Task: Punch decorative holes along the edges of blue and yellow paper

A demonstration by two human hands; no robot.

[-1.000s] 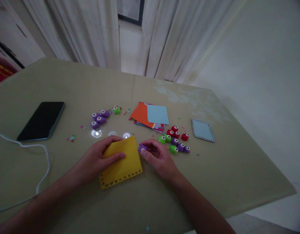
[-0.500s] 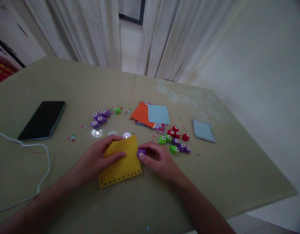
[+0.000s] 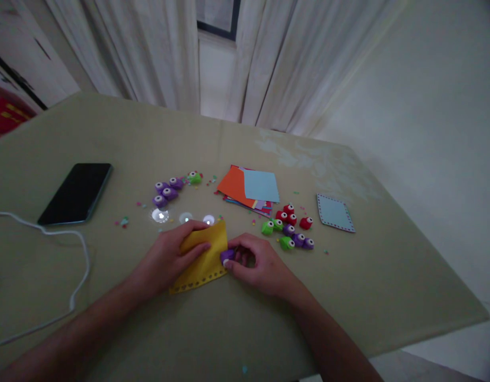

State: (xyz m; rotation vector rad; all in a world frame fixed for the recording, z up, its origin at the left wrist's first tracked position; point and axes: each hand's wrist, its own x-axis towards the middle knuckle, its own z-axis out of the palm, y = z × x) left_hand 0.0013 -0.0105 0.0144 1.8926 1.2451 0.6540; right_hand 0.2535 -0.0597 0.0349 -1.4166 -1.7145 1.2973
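Observation:
A yellow sheet of paper with a row of small punched shapes along its near edge is gripped by my left hand, thumb on top and fingers at the far side. My right hand pinches a small purple paper punch between thumb and fingers, at the right edge of that sheet. Just beyond my right hand stand several more little punches with eye-like tops: red ones, green ones and purple ones.
More purple punches and a green one lie at the left. A stack of coloured paper is farther back. A light blue sheet with punched edges lies right. A dark tablet, a white cable and scattered confetti are left.
The purple punch has moved slightly nearer me along the sheet's right edge and now overlaps it. The yellow paper has tilted, its near edge rising a little. The view has shifted slightly.

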